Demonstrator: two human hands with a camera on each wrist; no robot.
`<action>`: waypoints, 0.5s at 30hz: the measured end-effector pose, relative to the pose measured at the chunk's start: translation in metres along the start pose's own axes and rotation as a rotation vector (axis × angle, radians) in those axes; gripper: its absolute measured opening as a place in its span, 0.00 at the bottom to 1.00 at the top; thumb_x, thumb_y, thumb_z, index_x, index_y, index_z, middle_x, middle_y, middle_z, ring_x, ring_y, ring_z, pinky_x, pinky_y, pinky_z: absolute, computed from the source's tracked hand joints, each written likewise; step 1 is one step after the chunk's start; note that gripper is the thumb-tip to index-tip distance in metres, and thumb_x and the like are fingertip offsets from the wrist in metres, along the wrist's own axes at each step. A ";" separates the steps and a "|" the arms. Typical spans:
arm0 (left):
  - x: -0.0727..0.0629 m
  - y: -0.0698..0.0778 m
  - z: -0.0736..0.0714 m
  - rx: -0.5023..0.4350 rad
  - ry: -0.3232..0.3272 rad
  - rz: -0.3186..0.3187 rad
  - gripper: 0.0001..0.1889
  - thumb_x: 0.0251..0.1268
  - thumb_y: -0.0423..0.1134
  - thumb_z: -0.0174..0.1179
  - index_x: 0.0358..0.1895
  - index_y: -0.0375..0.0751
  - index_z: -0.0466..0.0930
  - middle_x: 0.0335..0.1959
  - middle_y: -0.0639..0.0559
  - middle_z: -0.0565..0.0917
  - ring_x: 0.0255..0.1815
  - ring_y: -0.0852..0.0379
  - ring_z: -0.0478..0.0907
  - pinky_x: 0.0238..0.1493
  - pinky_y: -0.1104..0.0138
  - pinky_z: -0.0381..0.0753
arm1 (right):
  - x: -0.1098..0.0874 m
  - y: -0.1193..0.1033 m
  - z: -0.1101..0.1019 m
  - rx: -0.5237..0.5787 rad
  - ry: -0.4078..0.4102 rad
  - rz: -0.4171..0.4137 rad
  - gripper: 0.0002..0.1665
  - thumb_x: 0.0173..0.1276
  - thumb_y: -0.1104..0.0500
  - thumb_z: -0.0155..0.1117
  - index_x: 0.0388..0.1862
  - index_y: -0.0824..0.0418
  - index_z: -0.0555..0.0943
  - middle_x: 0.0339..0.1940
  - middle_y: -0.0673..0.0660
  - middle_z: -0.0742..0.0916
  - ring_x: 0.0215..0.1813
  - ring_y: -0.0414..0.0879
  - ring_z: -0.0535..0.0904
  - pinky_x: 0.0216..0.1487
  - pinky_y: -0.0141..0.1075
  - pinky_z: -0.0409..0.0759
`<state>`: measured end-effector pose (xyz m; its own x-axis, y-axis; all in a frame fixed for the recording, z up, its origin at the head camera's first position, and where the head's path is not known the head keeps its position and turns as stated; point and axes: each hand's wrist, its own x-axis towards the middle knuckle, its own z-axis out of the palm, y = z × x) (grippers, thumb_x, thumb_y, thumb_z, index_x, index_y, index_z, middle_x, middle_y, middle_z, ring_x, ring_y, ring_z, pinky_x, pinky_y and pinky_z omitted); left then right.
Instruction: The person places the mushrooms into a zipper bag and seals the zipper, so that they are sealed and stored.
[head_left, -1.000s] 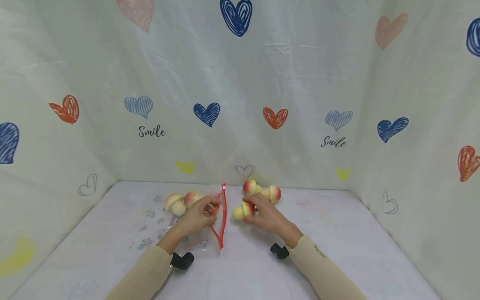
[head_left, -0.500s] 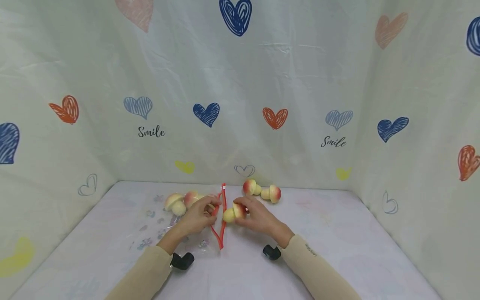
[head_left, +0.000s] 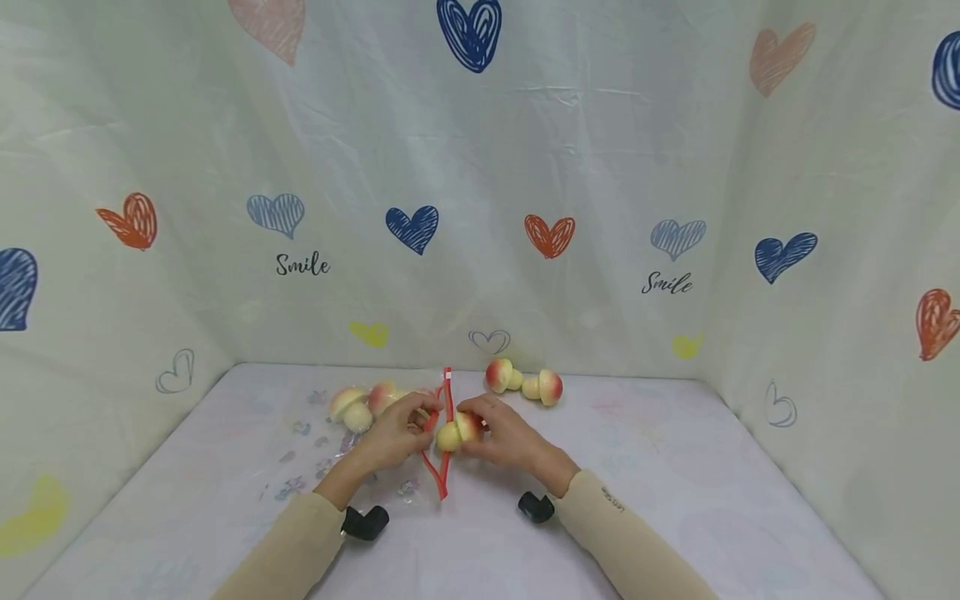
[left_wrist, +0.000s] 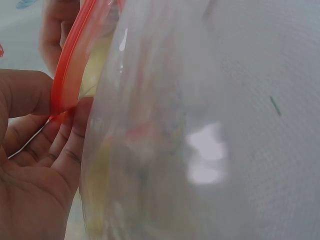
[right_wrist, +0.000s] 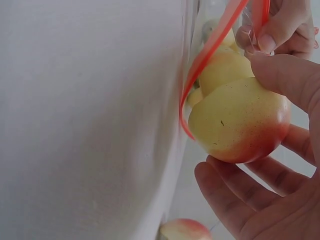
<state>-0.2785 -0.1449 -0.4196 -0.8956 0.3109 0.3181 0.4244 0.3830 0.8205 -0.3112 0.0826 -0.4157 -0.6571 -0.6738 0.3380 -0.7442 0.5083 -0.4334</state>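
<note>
My left hand (head_left: pixel 393 433) pinches the red zip edge (left_wrist: pixel 67 75) of a clear plastic zip bag (left_wrist: pixel 160 125), its mouth parted toward the right. In my right hand (head_left: pixel 506 437) is a toy mushroom (right_wrist: pixel 240 120) with a yellow stem and a red-tinged cap, gripped by the cap between thumb and fingers. The stem points left into the bag's opening, level with the red rim in the right wrist view. Inside the bag, farther left, lie toy mushrooms (head_left: pixel 349 408), partly hidden by my left hand.
Two more toy mushrooms (head_left: pixel 503 376) (head_left: pixel 543 387) lie at the back of the white-covered table (head_left: pixel 637 500), right of the bag. A heart-printed curtain (head_left: pixel 480 167) encloses the back and sides. Black wrist devices (head_left: pixel 365 522) (head_left: pixel 536 507) sit by both sleeves.
My right hand has carried the toy mushroom leftward from beside the bag to its mouth. The left hand keeps its hold on the zip edge and has stayed in place.
</note>
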 end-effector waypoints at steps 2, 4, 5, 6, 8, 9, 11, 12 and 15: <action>0.000 0.000 0.000 -0.001 0.000 0.006 0.22 0.49 0.20 0.57 0.52 0.32 0.75 0.54 0.44 0.73 0.39 0.53 0.76 0.38 0.70 0.78 | 0.000 -0.001 0.001 0.008 -0.004 0.009 0.30 0.57 0.55 0.71 0.59 0.58 0.74 0.50 0.49 0.78 0.47 0.39 0.72 0.48 0.32 0.74; -0.001 0.001 0.000 -0.001 0.003 0.012 0.22 0.49 0.20 0.57 0.52 0.31 0.75 0.55 0.43 0.73 0.39 0.52 0.76 0.38 0.69 0.79 | 0.001 -0.002 0.002 0.018 -0.009 0.020 0.31 0.57 0.54 0.71 0.59 0.58 0.74 0.50 0.49 0.78 0.47 0.40 0.72 0.49 0.33 0.75; -0.001 0.000 0.000 -0.003 0.003 0.017 0.22 0.49 0.20 0.57 0.52 0.31 0.75 0.55 0.43 0.73 0.39 0.52 0.76 0.38 0.69 0.79 | 0.002 -0.002 0.002 0.036 -0.014 0.029 0.31 0.56 0.54 0.71 0.59 0.59 0.73 0.50 0.49 0.78 0.48 0.40 0.73 0.50 0.33 0.75; 0.000 0.000 0.000 -0.004 0.004 0.020 0.22 0.48 0.20 0.57 0.52 0.31 0.75 0.54 0.43 0.73 0.39 0.52 0.76 0.38 0.69 0.79 | 0.002 -0.003 0.002 0.058 -0.019 0.043 0.31 0.56 0.54 0.72 0.58 0.59 0.73 0.50 0.49 0.78 0.48 0.40 0.73 0.50 0.34 0.75; -0.001 0.001 0.000 -0.008 0.006 0.019 0.22 0.48 0.20 0.57 0.52 0.30 0.75 0.54 0.43 0.73 0.39 0.52 0.76 0.37 0.69 0.79 | 0.003 -0.003 0.003 0.115 -0.028 0.066 0.30 0.55 0.55 0.72 0.56 0.59 0.72 0.49 0.49 0.78 0.49 0.42 0.75 0.51 0.36 0.76; -0.001 0.001 0.000 -0.008 0.006 0.018 0.22 0.48 0.19 0.56 0.52 0.30 0.75 0.54 0.43 0.73 0.39 0.52 0.76 0.37 0.69 0.79 | 0.003 -0.003 0.003 0.140 -0.033 0.078 0.30 0.55 0.56 0.72 0.54 0.59 0.71 0.48 0.49 0.78 0.50 0.42 0.75 0.51 0.37 0.77; -0.001 0.001 0.000 -0.008 0.007 0.019 0.22 0.49 0.19 0.56 0.52 0.30 0.75 0.55 0.43 0.73 0.39 0.52 0.76 0.37 0.69 0.79 | 0.003 -0.005 0.004 0.186 -0.042 0.107 0.28 0.55 0.57 0.72 0.51 0.58 0.70 0.47 0.49 0.78 0.51 0.44 0.76 0.51 0.38 0.77; -0.001 0.001 0.000 -0.004 0.008 0.017 0.22 0.49 0.19 0.56 0.52 0.31 0.75 0.55 0.43 0.72 0.39 0.52 0.75 0.37 0.69 0.79 | 0.004 -0.005 0.004 0.200 -0.043 0.115 0.27 0.54 0.57 0.72 0.50 0.58 0.70 0.46 0.49 0.78 0.51 0.44 0.77 0.51 0.38 0.77; -0.001 0.001 0.000 0.001 0.010 0.016 0.22 0.48 0.19 0.56 0.52 0.31 0.75 0.55 0.43 0.72 0.39 0.52 0.75 0.37 0.69 0.78 | 0.004 -0.004 0.005 0.206 -0.046 0.120 0.25 0.54 0.57 0.73 0.47 0.57 0.71 0.45 0.48 0.78 0.51 0.45 0.77 0.51 0.36 0.77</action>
<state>-0.2769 -0.1444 -0.4192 -0.8902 0.3078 0.3359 0.4385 0.3789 0.8150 -0.3097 0.0749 -0.4171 -0.7295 -0.6412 0.2379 -0.6181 0.4692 -0.6307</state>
